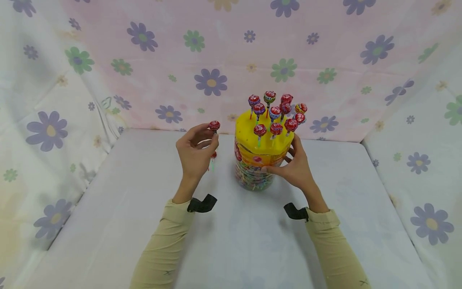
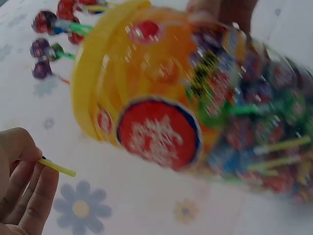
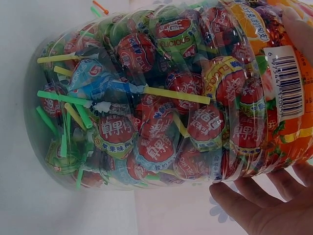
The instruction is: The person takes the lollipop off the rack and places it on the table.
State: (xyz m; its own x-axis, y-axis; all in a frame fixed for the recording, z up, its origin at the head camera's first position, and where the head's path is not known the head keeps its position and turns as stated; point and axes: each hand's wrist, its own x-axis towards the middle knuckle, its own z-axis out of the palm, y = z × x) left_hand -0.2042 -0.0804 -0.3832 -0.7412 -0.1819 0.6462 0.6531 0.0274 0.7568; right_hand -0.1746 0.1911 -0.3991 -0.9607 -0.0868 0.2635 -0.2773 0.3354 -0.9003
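A clear plastic jar (image 3: 146, 117) full of wrapped lollipops stands on the table, its label orange and its lid (image 1: 249, 130) yellow. Several lollipops (image 1: 276, 128) stick up out of the lid. My right hand (image 1: 297, 166) grips the upper side of the jar, thumb in front and fingers round the far right side. To the left of the jar, my left hand (image 1: 196, 150) pinches a red-wrapped lollipop (image 1: 214, 125), head upward; its yellow stick (image 2: 61, 169) shows below the fingers in the left wrist view.
Behind my left hand, loose lollipops (image 1: 213, 160) lie on the white table (image 1: 119, 224), partly hidden by the fingers. Their orange stick (image 3: 100, 7) and a green one show in the right wrist view. Flower-printed cloth (image 1: 159, 72) walls the table at the back and both sides.
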